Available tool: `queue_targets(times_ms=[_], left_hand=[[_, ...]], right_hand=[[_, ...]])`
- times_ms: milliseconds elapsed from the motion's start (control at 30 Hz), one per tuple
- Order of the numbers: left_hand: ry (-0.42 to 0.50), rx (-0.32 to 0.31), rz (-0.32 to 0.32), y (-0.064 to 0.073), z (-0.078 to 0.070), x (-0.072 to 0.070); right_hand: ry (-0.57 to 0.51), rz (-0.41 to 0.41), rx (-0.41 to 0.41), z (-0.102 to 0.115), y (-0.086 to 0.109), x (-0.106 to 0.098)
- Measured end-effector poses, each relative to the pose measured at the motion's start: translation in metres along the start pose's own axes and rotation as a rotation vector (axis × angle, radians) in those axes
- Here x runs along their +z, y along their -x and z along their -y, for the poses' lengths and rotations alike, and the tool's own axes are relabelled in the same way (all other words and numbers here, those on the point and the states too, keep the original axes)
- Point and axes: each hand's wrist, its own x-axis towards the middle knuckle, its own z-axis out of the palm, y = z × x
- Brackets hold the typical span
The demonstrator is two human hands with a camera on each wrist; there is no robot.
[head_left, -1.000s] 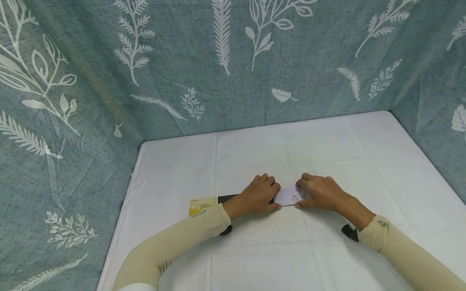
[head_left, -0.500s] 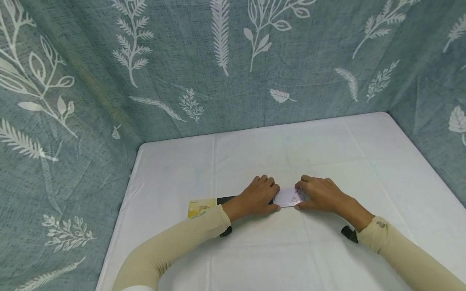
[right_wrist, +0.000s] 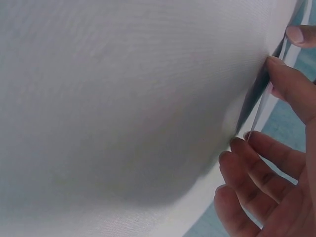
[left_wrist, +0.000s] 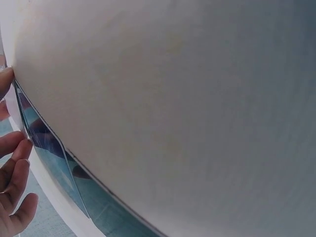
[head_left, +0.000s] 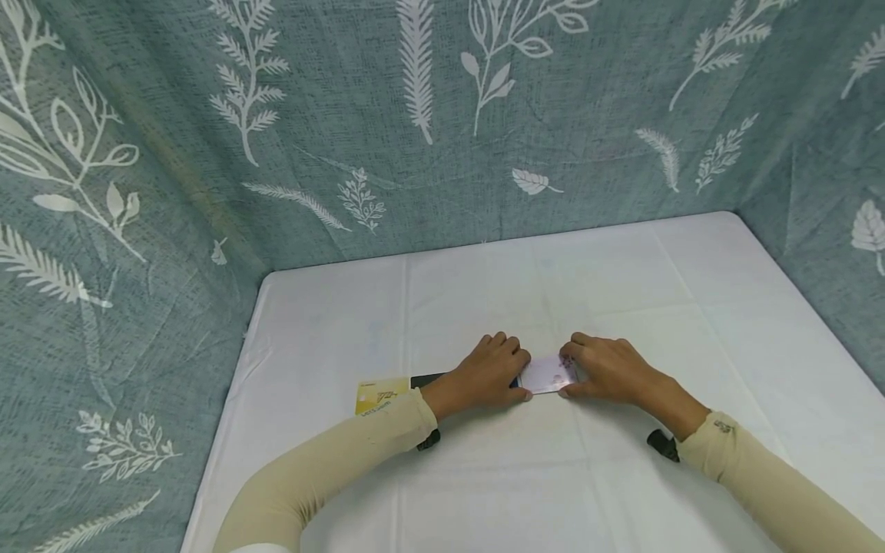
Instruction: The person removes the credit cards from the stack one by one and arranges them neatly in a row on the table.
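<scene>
A pale pinkish card with a small printed design lies flat at the right end of a row of cards. My right hand holds its right end, thumb on the near edge and fingers on the far edge. My left hand grips around its left end in the same way, palm down over a dark blue card that is mostly hidden. Further left come a black card and a yellow card. In the left wrist view, glossy dark cards reflect the fingers.
The row lies on a table with a white cloth. A grey-green curtain with white leaf prints stands behind and at both sides. A black wrist-camera piece shows by the right sleeve, another by the left.
Both hands stay in the same place at the pale card's ends. The head view shifts very slightly; no card visibly moves along the table.
</scene>
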Motion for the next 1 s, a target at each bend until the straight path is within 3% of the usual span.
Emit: queue_targets(times_ms=[1000], left_hand=[[0.016, -0.02, 0.016, -0.0085, 0.0026, -0.0007]], right_hand=[[0.011, 0.021, -0.024, -0.0098, -0.0082, -0.0051]])
